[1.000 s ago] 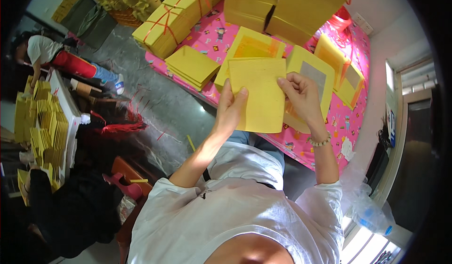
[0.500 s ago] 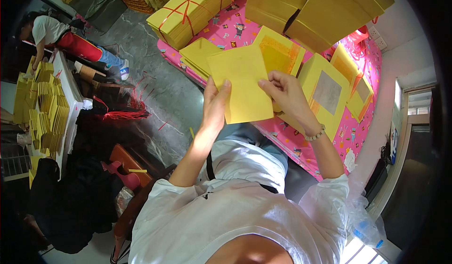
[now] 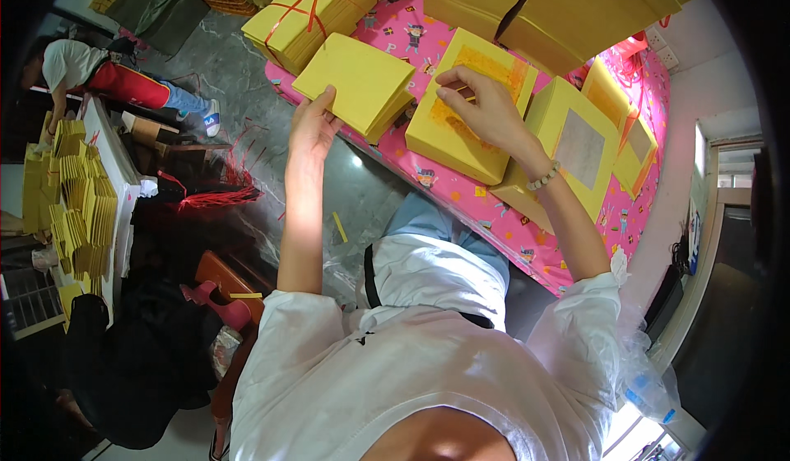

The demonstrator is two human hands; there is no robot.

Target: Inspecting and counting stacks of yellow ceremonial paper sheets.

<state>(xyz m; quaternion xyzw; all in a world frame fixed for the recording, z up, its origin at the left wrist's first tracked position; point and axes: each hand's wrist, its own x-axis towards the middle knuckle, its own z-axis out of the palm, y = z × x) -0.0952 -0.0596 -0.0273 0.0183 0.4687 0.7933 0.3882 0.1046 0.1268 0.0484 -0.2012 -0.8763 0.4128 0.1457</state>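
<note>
Square the yellow sheet (image 3: 355,78) your left hand (image 3: 314,126) pinches, left of the orange-topped stack (image 3: 448,129); right hand (image 3: 487,106) half-curled above that, seemingly empty.

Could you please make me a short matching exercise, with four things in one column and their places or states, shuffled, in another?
Things
1. Left hand
2. Right hand
3. Bracelet
4. Red string

Places or states
A. Tied around a yellow bundle
B. Over the orange-patched stack, holding nothing
C. At the edge of a yellow paper
D. Pale and beaded

Right pairs: 1-C, 2-B, 3-D, 4-A
</note>
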